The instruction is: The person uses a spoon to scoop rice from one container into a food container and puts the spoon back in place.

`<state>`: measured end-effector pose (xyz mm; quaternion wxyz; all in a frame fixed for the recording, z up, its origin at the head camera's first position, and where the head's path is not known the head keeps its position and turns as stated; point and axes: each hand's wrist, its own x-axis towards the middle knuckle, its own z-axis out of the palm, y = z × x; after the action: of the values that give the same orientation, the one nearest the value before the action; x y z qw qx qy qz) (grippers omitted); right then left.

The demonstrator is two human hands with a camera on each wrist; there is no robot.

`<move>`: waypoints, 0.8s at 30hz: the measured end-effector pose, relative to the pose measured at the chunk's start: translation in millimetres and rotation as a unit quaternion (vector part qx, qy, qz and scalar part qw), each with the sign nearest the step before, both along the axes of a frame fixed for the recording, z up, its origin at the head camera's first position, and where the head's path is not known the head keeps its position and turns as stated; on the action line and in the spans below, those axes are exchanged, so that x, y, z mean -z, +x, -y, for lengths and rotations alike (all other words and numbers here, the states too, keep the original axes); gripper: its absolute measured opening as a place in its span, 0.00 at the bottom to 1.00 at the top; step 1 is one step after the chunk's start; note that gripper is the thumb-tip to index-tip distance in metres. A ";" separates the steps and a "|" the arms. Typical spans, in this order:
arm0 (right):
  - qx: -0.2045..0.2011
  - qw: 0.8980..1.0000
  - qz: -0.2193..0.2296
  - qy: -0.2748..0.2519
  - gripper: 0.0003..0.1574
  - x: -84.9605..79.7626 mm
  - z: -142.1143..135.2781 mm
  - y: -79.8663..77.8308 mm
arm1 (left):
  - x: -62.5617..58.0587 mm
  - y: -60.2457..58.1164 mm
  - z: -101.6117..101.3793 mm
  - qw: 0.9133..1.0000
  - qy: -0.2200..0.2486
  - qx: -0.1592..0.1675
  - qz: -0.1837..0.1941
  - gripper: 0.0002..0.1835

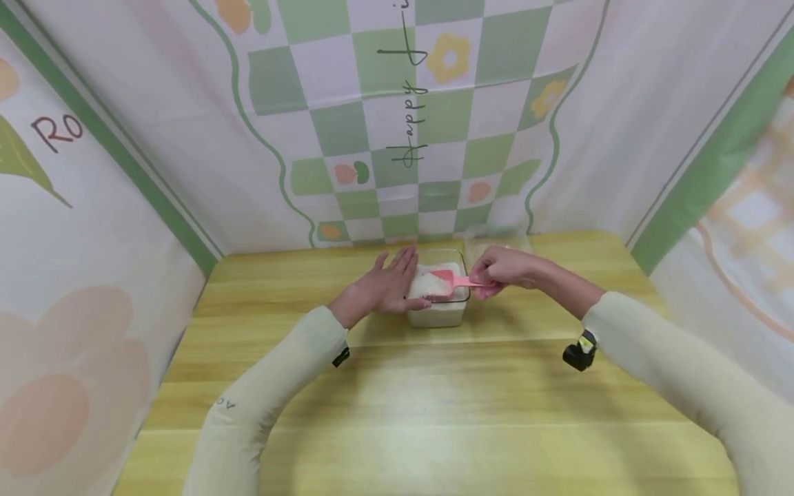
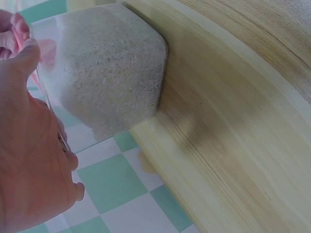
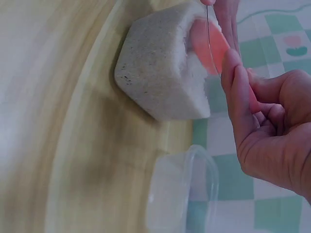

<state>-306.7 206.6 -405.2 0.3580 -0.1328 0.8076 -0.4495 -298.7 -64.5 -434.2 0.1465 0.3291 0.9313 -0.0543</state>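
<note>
A clear square container (image 1: 436,317) of white rice (image 2: 116,68) stands upright near the table's back edge. My left hand (image 1: 389,284) rests on its left rim, fingers straight and spread, thumb along the front rim. My right hand (image 1: 496,270) grips the handle of a pink scoop (image 1: 443,283) from the right side. The scoop's bowl is inside the container at the rice, seen through the clear wall in the right wrist view. Part of the handle is hidden by the right fingers (image 3: 238,92).
Behind my right hand stands a clear plastic tub (image 1: 496,240), close to the container's right; the right wrist view shows its rim. Around them spreads a wooden table (image 1: 422,413). A checked cloth (image 1: 397,138) hangs along the table's back edge.
</note>
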 end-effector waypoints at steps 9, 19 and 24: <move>0.041 0.997 0.021 -0.056 0.15 6.0 -16.6 9.7 | -0.4 0.9 0.4 1.000 0.016 0.008 -0.002 0.58; 0.063 0.995 0.016 -0.075 0.18 3.5 -24.3 14.6 | 2.3 1.2 -0.7 1.000 0.025 -0.005 -0.007 0.60; 0.064 0.995 0.014 -0.081 0.18 0.8 -27.9 14.9 | 2.0 -0.5 -0.2 1.000 0.024 -0.005 -0.005 0.60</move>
<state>-291.7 234.5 -406.0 0.3278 -0.1028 0.7703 -0.5372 -299.2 -64.3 -436.2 0.1339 0.3279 0.9346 -0.0329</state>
